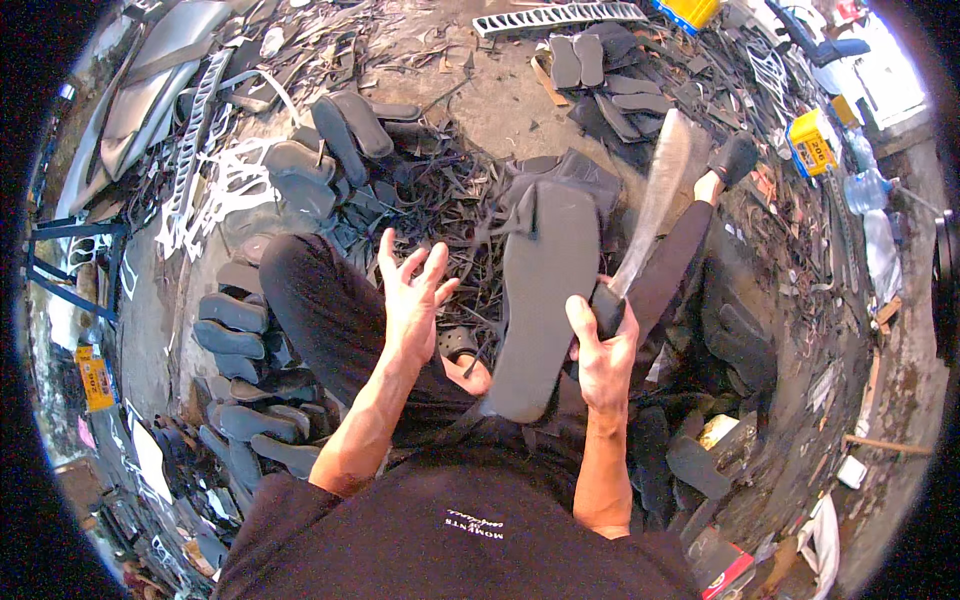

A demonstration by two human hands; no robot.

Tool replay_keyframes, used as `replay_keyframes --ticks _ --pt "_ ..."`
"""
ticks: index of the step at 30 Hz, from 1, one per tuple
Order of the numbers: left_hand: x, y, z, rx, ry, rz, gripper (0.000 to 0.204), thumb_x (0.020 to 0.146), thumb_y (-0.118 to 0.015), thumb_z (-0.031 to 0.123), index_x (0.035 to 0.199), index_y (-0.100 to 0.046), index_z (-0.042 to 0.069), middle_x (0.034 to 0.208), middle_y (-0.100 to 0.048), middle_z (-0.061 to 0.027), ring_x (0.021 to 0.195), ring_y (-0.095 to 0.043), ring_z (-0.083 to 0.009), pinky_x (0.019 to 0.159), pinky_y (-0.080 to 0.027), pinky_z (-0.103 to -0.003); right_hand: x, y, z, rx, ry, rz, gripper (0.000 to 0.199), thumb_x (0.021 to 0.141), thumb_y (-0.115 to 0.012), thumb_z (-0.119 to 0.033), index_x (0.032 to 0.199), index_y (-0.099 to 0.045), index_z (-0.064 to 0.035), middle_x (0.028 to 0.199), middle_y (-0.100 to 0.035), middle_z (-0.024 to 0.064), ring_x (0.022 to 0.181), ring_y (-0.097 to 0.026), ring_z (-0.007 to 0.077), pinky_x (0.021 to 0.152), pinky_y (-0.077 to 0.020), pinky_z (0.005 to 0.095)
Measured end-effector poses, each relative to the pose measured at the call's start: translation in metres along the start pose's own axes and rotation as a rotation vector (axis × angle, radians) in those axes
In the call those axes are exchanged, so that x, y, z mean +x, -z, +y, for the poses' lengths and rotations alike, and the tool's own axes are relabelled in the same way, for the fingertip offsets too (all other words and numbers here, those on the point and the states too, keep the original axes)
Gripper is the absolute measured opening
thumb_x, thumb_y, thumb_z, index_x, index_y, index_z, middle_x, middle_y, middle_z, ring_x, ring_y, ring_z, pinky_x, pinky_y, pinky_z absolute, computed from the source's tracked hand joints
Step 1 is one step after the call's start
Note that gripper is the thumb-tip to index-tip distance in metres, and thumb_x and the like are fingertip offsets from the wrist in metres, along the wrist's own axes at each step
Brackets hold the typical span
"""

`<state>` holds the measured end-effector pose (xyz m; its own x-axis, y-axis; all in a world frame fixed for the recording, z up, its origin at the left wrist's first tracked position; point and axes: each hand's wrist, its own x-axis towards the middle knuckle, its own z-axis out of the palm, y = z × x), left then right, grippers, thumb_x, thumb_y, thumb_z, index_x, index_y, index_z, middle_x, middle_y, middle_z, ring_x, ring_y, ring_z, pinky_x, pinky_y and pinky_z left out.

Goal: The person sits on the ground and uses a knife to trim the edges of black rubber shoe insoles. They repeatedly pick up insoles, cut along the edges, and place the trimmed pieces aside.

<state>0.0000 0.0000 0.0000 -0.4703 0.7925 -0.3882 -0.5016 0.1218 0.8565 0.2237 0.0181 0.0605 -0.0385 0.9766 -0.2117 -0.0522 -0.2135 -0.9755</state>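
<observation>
My right hand point(603, 355) is closed round the dark handle of a large broad-bladed knife point(655, 200), whose blade points up and away, slightly blurred. Just left of that hand, above my lap, is a long dark grey shoe sole point(548, 300). Whether my right fingers touch the sole's edge, or what bears it, I cannot tell. My left hand point(412, 300) is raised with its fingers spread and nothing in it, apart from the sole on its left side. Dark cut strips and scraps point(455, 220) lie heaped beyond both hands.
Stacked soles point(232, 325) lie beside my left knee, with more soles point(352, 130) beyond it. Another group of soles point(610, 85) lies at the far right. White cut-out sheet scraps point(225, 195) are on the left. A yellow box point(812, 142) and clear plastic bottles point(865, 190) stand right.
</observation>
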Motion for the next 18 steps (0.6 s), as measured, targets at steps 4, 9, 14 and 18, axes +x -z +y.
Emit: replay_keyframes --ticks 4,9,14,18 --pt "-0.007 -0.048 0.029 0.231 0.029 -0.268 0.063 0.103 -0.075 0.037 0.153 -0.051 0.007 0.134 -0.067 -0.0122 0.113 -0.068 -0.0218 0.094 -0.057 -0.038 -0.008 0.001 0.005 -0.096 -0.025 -0.096 0.034 0.103 -0.076 -0.020 0.129 -0.067 -0.0022 0.102 -0.074 -0.0006 0.081 -0.064 0.0076 0.072 -0.0523 0.0268" --pt "-0.005 -0.053 0.024 0.191 0.061 -0.113 0.044 0.101 -0.078 0.042 0.126 -0.073 0.006 0.107 -0.077 -0.0034 0.089 -0.070 -0.0128 0.080 -0.058 -0.033 -0.032 0.009 0.015 -0.316 0.032 -0.199 0.045 0.113 -0.053 -0.044 0.124 -0.067 -0.0027 0.082 -0.070 0.0008 0.073 -0.060 0.0101 0.064 -0.0470 0.0351" --pt "-0.009 -0.050 0.055 0.198 0.144 -0.103 0.047 0.103 -0.071 0.052 0.124 -0.074 0.010 0.097 -0.075 0.0005 0.078 -0.066 -0.0108 0.071 -0.054 -0.030 -0.078 0.012 0.035 -0.660 0.138 -0.094 0.045 0.113 -0.047 -0.050 0.114 -0.064 -0.0083 0.070 -0.060 0.0207 0.059 -0.062 0.0403 0.056 -0.0462 0.0472" --pt "-0.028 -0.051 0.070 0.293 0.148 -0.248 0.052 0.097 -0.080 0.050 0.122 -0.073 0.006 0.101 -0.075 -0.0028 0.084 -0.068 -0.0118 0.076 -0.057 -0.031 -0.065 0.013 0.036 -0.661 0.236 -0.055 0.043 0.114 -0.046 -0.048 0.109 -0.061 -0.0081 0.071 -0.059 0.0159 0.059 -0.058 0.0325 0.056 -0.0445 0.0434"
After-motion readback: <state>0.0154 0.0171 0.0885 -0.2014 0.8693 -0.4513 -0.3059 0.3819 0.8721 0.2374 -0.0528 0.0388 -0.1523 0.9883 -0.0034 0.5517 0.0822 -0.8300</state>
